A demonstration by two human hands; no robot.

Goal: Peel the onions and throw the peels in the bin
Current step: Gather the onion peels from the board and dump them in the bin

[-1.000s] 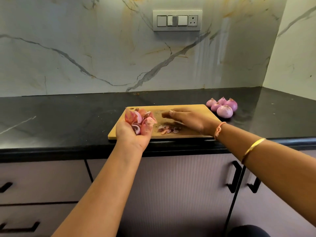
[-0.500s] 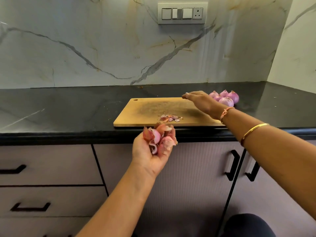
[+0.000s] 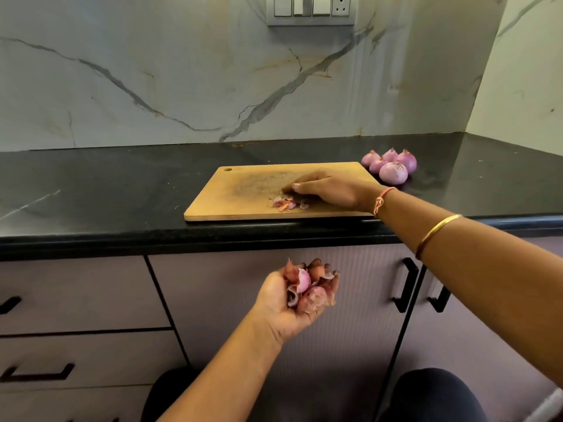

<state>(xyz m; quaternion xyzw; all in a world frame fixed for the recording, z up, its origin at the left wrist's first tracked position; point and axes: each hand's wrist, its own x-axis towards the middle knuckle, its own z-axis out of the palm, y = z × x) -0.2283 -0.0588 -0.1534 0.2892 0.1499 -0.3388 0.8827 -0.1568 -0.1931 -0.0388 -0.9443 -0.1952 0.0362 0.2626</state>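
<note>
My left hand (image 3: 292,303) is palm up in front of the cabinet, below the counter edge, cupping a heap of pink onion peels (image 3: 307,287) with curled fingers. My right hand (image 3: 332,188) lies flat on the wooden cutting board (image 3: 231,199), fingers straight, its edge against a small pile of peel scraps (image 3: 288,204) near the board's front. Several peeled purple onions (image 3: 391,166) sit in a cluster on the black counter just right of the board. No bin is in view.
The black counter (image 3: 106,190) runs to a marble backsplash with a switch panel (image 3: 310,9). Below it are drawers at left (image 3: 76,296) and cabinet doors with black handles (image 3: 406,284). A side wall closes the right end.
My left hand dropped with its peels from the board to below the counter edge. My right hand swung right across the board, then back onto the scraps.
</note>
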